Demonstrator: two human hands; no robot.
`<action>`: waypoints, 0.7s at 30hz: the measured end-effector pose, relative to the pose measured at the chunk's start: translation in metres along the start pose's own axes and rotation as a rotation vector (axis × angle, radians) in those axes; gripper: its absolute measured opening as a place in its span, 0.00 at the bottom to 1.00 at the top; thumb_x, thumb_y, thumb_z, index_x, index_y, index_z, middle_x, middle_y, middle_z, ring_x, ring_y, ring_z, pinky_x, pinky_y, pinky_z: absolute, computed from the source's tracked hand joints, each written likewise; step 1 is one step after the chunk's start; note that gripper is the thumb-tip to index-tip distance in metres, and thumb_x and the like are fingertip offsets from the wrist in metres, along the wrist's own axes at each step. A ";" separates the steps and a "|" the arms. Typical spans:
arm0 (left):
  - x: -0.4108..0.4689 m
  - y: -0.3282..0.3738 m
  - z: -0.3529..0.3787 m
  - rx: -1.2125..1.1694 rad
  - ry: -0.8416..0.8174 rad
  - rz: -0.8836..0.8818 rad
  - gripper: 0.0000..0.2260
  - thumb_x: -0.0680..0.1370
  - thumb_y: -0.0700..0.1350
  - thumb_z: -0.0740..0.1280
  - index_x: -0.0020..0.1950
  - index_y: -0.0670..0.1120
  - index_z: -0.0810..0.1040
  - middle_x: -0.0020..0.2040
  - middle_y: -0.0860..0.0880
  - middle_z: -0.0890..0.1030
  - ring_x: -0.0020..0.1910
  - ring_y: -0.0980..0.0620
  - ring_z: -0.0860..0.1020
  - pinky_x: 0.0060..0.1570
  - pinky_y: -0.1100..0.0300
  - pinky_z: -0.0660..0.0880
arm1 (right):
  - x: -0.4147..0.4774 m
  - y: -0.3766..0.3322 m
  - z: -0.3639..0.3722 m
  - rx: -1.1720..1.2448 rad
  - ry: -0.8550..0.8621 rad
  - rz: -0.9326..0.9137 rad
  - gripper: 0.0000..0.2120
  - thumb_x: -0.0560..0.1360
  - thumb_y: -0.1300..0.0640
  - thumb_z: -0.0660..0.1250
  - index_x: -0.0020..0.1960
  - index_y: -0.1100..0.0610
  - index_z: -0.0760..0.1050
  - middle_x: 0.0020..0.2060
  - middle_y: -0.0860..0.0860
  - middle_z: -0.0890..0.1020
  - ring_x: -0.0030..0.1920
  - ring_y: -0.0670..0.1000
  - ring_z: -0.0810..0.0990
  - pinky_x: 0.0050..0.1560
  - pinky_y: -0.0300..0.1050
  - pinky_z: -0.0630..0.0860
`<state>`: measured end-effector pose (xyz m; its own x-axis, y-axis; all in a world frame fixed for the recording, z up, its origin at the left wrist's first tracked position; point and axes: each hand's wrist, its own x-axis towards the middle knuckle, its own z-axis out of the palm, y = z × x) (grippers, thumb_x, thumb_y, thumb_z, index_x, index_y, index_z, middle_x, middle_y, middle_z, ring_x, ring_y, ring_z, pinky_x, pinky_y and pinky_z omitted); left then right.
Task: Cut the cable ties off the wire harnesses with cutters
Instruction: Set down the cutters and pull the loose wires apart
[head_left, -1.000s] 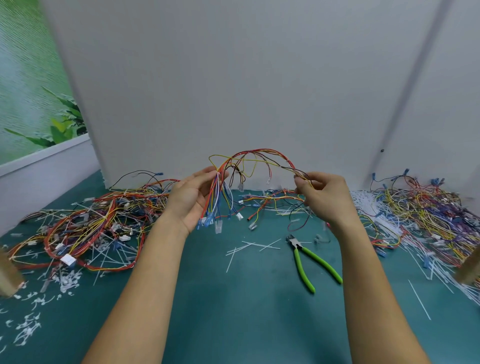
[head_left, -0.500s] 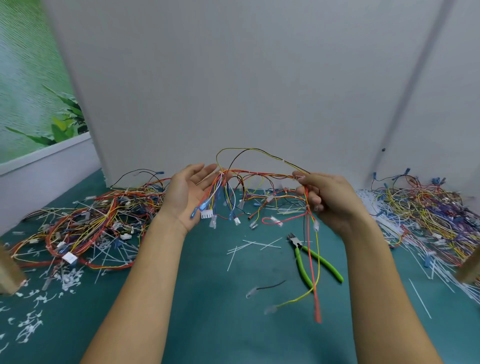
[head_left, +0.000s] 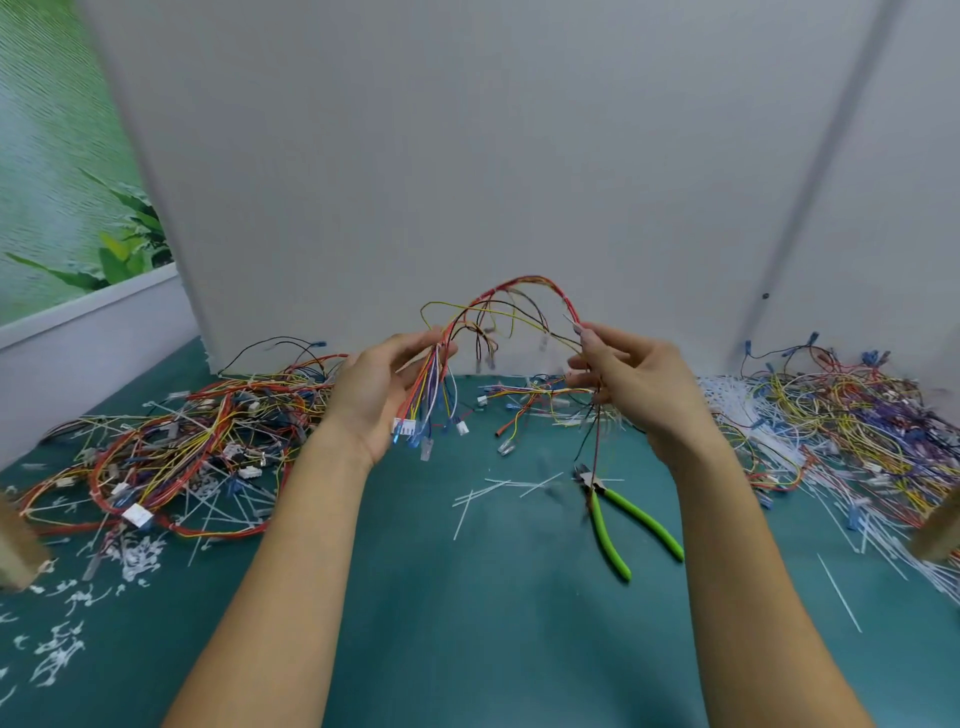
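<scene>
I hold one multicoloured wire harness (head_left: 519, 301) up over the green table, arched between both hands. My left hand (head_left: 379, 395) pinches one end, where white and blue connectors (head_left: 415, 431) hang below the palm. My right hand (head_left: 634, 379) pinches the other end, and thin red and black strands drop from it toward the table. The green-handled cutters (head_left: 618, 514) lie on the table below my right hand, with nobody holding them. I cannot make out a cable tie on the held harness.
A tangle of harnesses (head_left: 171, 441) lies at the left and another heap (head_left: 852, 415) at the right. Cut white ties (head_left: 498, 488) are scattered over the mat. A grey wall panel (head_left: 467, 156) stands close behind. Wooden posts stand at both table edges.
Both hands have come closer together, and the harness now arches higher. The long red and yellow strands that hung low from my right hand have been drawn up.
</scene>
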<state>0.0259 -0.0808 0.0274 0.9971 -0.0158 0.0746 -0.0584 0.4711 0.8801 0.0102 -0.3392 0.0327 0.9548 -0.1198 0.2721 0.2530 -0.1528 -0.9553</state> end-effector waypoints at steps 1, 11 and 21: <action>0.000 0.000 0.000 0.029 -0.001 0.013 0.16 0.77 0.41 0.68 0.61 0.33 0.80 0.57 0.36 0.83 0.53 0.47 0.84 0.47 0.54 0.78 | -0.001 -0.001 0.002 -0.014 0.014 -0.055 0.13 0.82 0.51 0.69 0.64 0.51 0.82 0.44 0.52 0.88 0.41 0.50 0.88 0.36 0.34 0.77; 0.000 -0.001 -0.001 0.141 0.017 -0.003 0.16 0.79 0.40 0.66 0.59 0.29 0.78 0.54 0.33 0.83 0.50 0.40 0.85 0.40 0.59 0.81 | -0.010 -0.013 0.013 -0.393 -0.063 -0.121 0.13 0.80 0.51 0.69 0.43 0.57 0.86 0.25 0.48 0.80 0.24 0.43 0.70 0.29 0.37 0.69; 0.006 -0.008 -0.012 0.562 -0.013 0.174 0.17 0.78 0.57 0.67 0.62 0.50 0.83 0.71 0.46 0.76 0.72 0.45 0.72 0.73 0.46 0.62 | 0.043 -0.017 -0.008 -0.328 0.201 -0.090 0.21 0.81 0.54 0.67 0.30 0.58 0.79 0.22 0.47 0.78 0.20 0.45 0.72 0.25 0.35 0.70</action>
<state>0.0333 -0.0743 0.0157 0.9699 0.0071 0.2433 -0.2422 -0.0722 0.9675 0.0453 -0.3497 0.0611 0.8733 -0.2765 0.4010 0.2396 -0.4730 -0.8479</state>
